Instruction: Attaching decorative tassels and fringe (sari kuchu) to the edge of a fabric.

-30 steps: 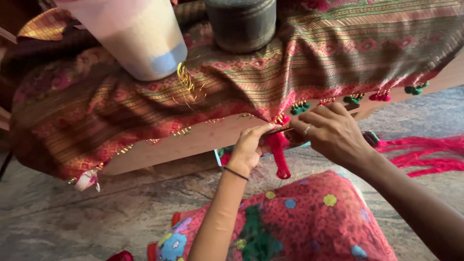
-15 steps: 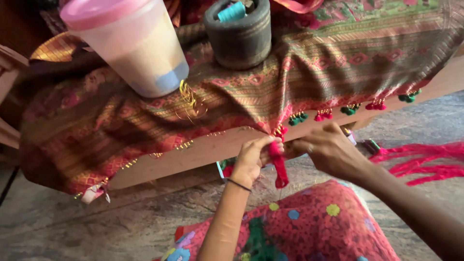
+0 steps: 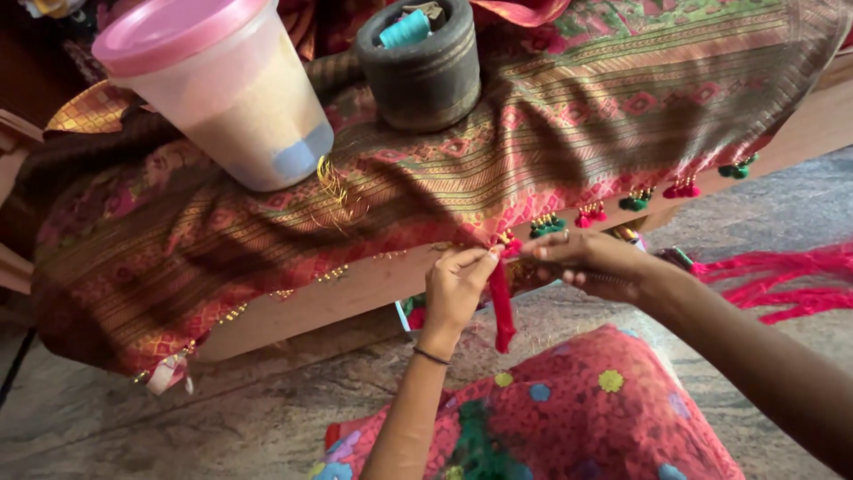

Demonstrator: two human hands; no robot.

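Tassels run along part of the hem of the patterned red and gold cloth (image 3: 551, 151) that drapes over the front edge of the wooden worktop (image 3: 355, 289): a row of small green and red tassels (image 3: 635, 203) hangs toward the right end, which I judge finished, while the hem to the left of the hands carries only loose gold threads and looks still to be worked. The left hand (image 3: 455, 289) pinches the hem just at the top of a long red tassel bundle (image 3: 502, 307), which hangs down from the edge. The right hand (image 3: 586, 262) is closed narrow, fingertips pinching thread beside it. Near the worktop's left rear stands a translucent tub with a pink lid (image 3: 222, 98), unlabelled as far as shows; beside it, a dark round holder (image 3: 426, 71) with a teal spool inside.
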